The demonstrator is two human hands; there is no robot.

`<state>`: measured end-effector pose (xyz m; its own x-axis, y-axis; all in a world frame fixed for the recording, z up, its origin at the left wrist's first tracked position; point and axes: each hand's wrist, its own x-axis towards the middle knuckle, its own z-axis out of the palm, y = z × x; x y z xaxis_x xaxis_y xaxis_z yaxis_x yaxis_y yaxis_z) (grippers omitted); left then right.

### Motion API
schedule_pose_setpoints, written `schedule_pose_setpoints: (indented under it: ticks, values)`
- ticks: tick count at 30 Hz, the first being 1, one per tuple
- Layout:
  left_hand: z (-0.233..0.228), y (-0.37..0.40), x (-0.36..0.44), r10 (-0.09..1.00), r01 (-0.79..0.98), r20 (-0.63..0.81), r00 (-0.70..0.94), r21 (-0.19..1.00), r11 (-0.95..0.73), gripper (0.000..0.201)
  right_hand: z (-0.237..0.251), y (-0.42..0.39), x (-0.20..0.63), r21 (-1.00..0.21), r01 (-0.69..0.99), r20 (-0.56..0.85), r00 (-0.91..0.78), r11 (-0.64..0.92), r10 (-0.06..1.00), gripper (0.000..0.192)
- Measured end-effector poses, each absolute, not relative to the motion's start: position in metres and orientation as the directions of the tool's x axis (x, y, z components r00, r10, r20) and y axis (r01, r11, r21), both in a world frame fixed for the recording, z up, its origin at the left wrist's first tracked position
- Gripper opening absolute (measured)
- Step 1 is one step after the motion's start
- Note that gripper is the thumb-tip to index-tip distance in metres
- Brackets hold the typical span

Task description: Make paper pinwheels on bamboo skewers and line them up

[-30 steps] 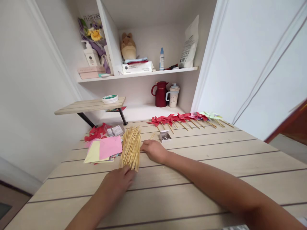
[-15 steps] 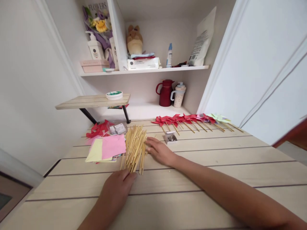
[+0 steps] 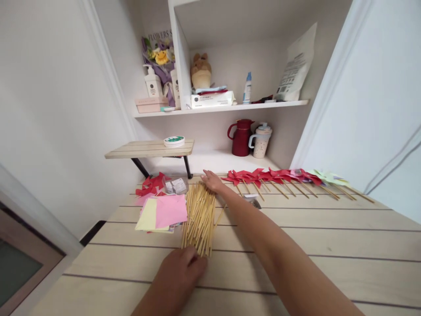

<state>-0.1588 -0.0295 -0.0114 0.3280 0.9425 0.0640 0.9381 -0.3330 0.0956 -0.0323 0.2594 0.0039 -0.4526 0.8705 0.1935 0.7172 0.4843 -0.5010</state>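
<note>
A loose bundle of thin wooden sticks (image 3: 199, 215) lies on the desk (image 3: 312, 245), left of its middle, running from the near side toward the far edge. The left hand (image 3: 182, 274) rests flat at the near ends of the sticks, fingers extended and touching those ends, enclosing nothing. The right hand (image 3: 212, 181) lies at the far ends, palm down with fingers spread against the stick tips, likewise holding nothing; its forearm crosses the desk diagonally from the near right corner and hides part of the surface behind it. Just left of the bundle, touching its side, lies a stack of coloured paper squares (image 3: 162, 211), pink on top of yellow. Beyond the stack, toward the far left corner, sit red folded paper pieces (image 3: 151, 184) and a small clear packet (image 3: 176, 186). Right of the forearm, a small open box (image 3: 252, 199) is partly covered by the arm; its contents cannot be made out. Along the far edge, a row of paper pinwheels (image 3: 283, 176) on sticks extends rightward, red ones first, pale green ones at the right end. Behind the desk, a low wooden riser (image 3: 149, 149) carries a round tin (image 3: 174, 141). In the alcove stand a red jug (image 3: 241, 138) and a speckled mug (image 3: 261, 141), side by side. The white shelf (image 3: 223, 108) above bears bottles, a flat box and a plush toy (image 3: 201, 73).
</note>
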Motion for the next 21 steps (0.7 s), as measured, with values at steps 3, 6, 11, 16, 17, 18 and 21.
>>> schedule_pose_setpoints:
  ticks: [3, 6, 11, 16, 17, 18, 21]
  values:
    - [-0.017, -0.025, -0.161, 0.912, 0.917, 0.094, 0.398, -0.015, -0.399, 0.022, -0.005, 0.265, -0.047, -0.477, 0.688, 0.148, -0.550, 0.546, 0.822, 0.055]
    - [-0.026, -0.021, -0.166, 0.891, 0.900, 0.127, 0.436, -0.048, -0.433, 0.021, -0.013, 0.264, -0.059, -0.453, 0.622, 0.136, -0.659, 0.638, 0.740, 0.051]
    - [-0.029, -0.023, -0.170, 0.870, 0.881, 0.223, 0.440, 0.081, -0.467, 0.020, -0.017, 0.255, -0.068, -0.455, 0.524, 0.154, -0.750, 0.720, 0.643, 0.048]
    - [-0.021, -0.026, -0.169, 0.892, 0.885, 0.202, 0.403, 0.163, -0.437, 0.023, -0.013, 0.242, -0.057, -0.527, 0.492, 0.183, -0.731, 0.693, 0.658, 0.049]
    - [-0.020, -0.026, -0.168, 0.895, 0.887, 0.193, 0.401, 0.162, -0.433, 0.024, -0.012, 0.240, -0.054, -0.545, 0.486, 0.189, -0.723, 0.683, 0.665, 0.049]
    - [-0.019, -0.026, -0.168, 0.897, 0.889, 0.183, 0.403, 0.156, -0.431, 0.024, -0.010, 0.238, -0.050, -0.561, 0.481, 0.194, -0.715, 0.674, 0.672, 0.049]
    - [-0.017, -0.026, -0.167, 0.893, 0.891, 0.181, 0.412, 0.126, -0.436, 0.027, -0.005, 0.233, -0.039, -0.587, 0.480, 0.202, -0.692, 0.651, 0.693, 0.049]
